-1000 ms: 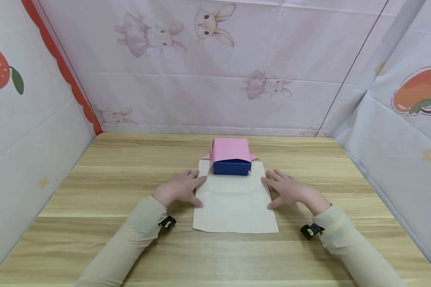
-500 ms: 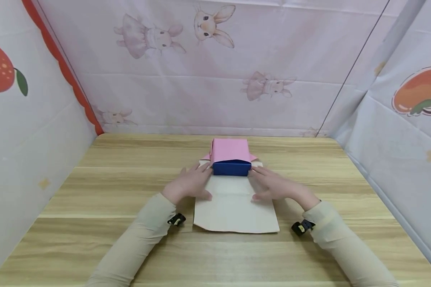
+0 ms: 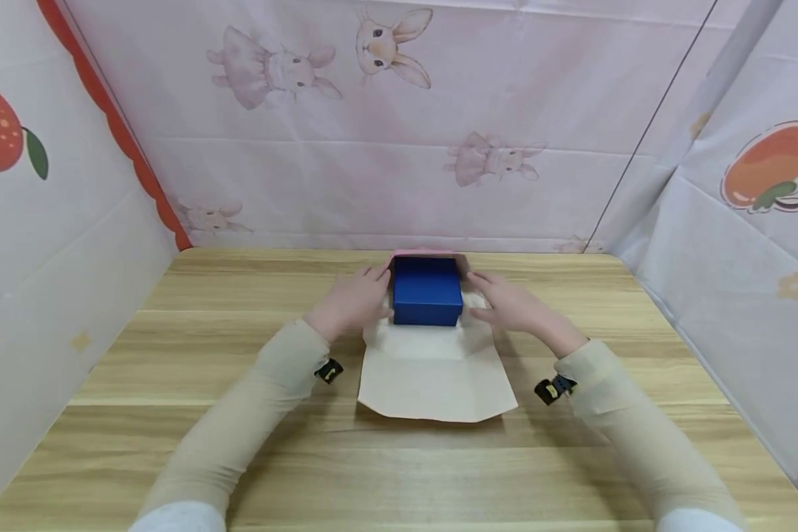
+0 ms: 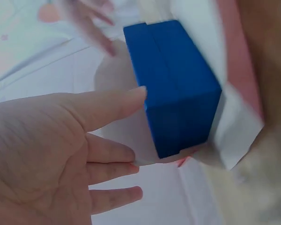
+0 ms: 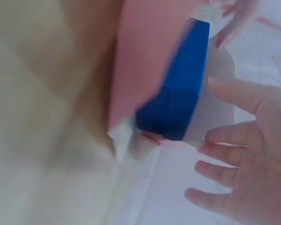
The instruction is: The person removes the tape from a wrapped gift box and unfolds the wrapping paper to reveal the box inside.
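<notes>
A blue box point(image 3: 427, 292) with a lid stands on a sheet of wrapping paper point(image 3: 439, 380), white inside and pink outside. Behind the box the paper's far end stands raised, its pink edge point(image 3: 424, 252) showing; the near end curls slightly up off the table. My left hand point(image 3: 354, 301) is at the box's left side, thumb near the box, straight fingers touching the paper's edge. On the other side my right hand point(image 3: 510, 304) mirrors it, thumb and fingers spread and straight at the paper. In the left wrist view the left thumb tip overlaps the box's corner point(image 4: 147, 105); contact is unclear.
The wooden table point(image 3: 239, 295) extends around the paper on both sides and in front. A rabbit-print cloth point(image 3: 372, 185) hangs behind its far edge, with printed cloths at left and right. A small dark camera point(image 3: 329, 371) sits on the left wrist.
The pink flap that covered the box top has gone back behind it, baring the blue lid. Both hands have moved inward and forward to the box's sides. The paper's near end has risen slightly.
</notes>
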Available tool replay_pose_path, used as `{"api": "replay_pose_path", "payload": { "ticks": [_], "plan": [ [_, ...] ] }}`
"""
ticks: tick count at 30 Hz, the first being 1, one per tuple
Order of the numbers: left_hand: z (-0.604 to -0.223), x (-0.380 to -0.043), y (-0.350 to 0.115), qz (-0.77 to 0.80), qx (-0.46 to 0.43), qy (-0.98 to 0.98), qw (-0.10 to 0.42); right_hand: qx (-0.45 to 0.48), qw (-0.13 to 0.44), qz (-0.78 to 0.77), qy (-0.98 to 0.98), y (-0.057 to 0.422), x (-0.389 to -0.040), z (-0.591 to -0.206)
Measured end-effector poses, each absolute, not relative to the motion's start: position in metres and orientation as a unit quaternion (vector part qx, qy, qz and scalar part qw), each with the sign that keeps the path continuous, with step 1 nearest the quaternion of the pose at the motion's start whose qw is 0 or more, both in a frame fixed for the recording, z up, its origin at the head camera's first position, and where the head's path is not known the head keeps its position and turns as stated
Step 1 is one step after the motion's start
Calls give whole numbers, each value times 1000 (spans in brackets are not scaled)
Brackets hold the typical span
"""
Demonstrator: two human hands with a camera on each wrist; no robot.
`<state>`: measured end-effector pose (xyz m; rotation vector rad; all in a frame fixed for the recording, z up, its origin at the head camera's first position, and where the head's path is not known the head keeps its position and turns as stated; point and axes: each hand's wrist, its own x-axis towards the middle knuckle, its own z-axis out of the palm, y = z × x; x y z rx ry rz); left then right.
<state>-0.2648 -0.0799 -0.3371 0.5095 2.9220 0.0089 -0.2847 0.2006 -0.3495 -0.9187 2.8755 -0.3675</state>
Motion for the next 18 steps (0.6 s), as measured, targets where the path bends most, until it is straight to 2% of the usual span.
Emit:
{"api": "replay_pose_path", "payload": {
  "ticks": [4,12,18],
  "plan": [
    [-322,-281,-75,-17,175,982,63,-284,8,-70,956,189,-302,-337],
    [-314,-323,-68,-105,170,979,-28,-213,-69,38,974,175,-341,-327],
    [-326,-356,-70,-182,170,967,-50,-214,-75,151,962,171,-370,-335]
  ]
}}
